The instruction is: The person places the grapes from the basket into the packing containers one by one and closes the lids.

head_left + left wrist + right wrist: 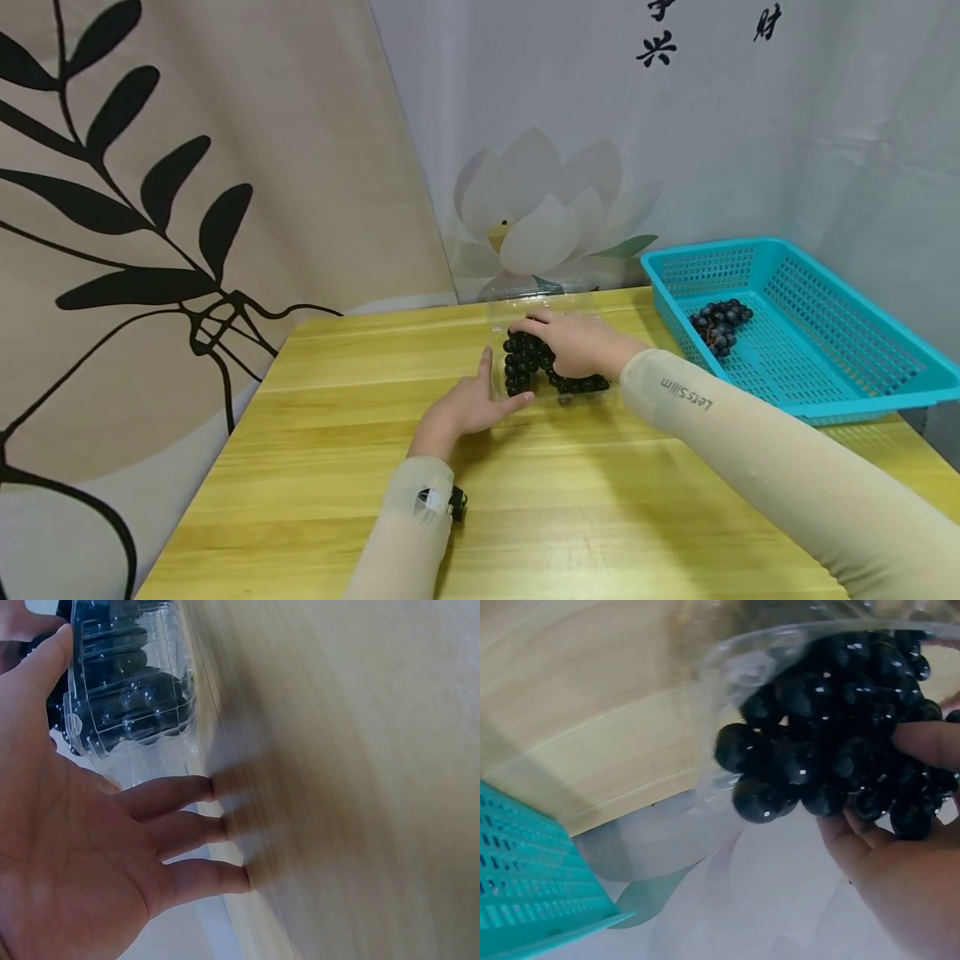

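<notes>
A clear plastic box with its lid folded back stands near the table's far edge. Dark, shiny grapes fill it. My right hand reaches into the box from the right. Its thumb and fingers grip a bunch of these grapes at the box rim in the right wrist view. At the near left corner of the box is my left hand, spread out. Its thumb touches the box, and the other straight fingers rest on the tabletop in the left wrist view.
A blue plastic basket stands at the right of the wooden table, with a small bunch of dark grapes inside. Behind the table hangs a printed curtain. A loose grape shows at the box's front.
</notes>
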Motion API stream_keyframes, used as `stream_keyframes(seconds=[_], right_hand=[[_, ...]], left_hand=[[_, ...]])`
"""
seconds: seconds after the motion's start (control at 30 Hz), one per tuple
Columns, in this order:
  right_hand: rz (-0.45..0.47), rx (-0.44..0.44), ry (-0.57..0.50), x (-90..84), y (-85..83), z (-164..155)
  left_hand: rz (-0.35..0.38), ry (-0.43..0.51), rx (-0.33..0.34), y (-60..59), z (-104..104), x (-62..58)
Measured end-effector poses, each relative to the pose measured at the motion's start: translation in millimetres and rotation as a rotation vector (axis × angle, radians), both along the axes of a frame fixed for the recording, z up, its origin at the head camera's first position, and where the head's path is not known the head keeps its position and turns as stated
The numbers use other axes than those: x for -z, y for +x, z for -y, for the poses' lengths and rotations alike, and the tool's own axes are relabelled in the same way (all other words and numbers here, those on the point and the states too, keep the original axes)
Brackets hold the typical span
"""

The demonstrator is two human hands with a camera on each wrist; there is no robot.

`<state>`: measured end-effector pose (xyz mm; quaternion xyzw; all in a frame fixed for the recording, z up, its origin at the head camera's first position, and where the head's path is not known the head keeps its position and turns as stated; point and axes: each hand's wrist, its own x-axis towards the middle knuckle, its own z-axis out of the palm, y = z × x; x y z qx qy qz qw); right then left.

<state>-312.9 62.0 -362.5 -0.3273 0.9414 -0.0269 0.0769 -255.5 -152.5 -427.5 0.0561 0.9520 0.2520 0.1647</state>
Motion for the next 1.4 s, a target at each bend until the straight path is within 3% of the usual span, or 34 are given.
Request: stream_keyframes(seconds=[0.27,0.6,0.77,1.03,1.2,1.4], right_hand=[[0.064,-0.023,-0.008,7.8,-3.5,-9.7],[0.113,-0.111,-0.051,10.1,-11.5,-20.0],[0.053,-0.080,0.010,20.9,-12.5,-16.9],[-0.011,-0.049,0.099,22.8,-4.7,-10.0],[-0.107,0.047,0.088,26.5,2.5,-4.6],[-0.064,0.237,0.088,27.3,3.6,1.4]], left_hand=[[0.008,-0.005,-0.002,1.6,1.0,-2.3],[0.016,-0.004,-0.003,2.5,-4.6,-3.2],[0.012,-0.006,-0.002,4.0,-3.3,-1.4],[0.001,0.008,0.005,3.5,-2.3,-0.2],[0.002,0.026,0.018,3.7,-2.1,-0.1],[0.005,0.015,-0.001,2.4,-0.2,-3.9]])
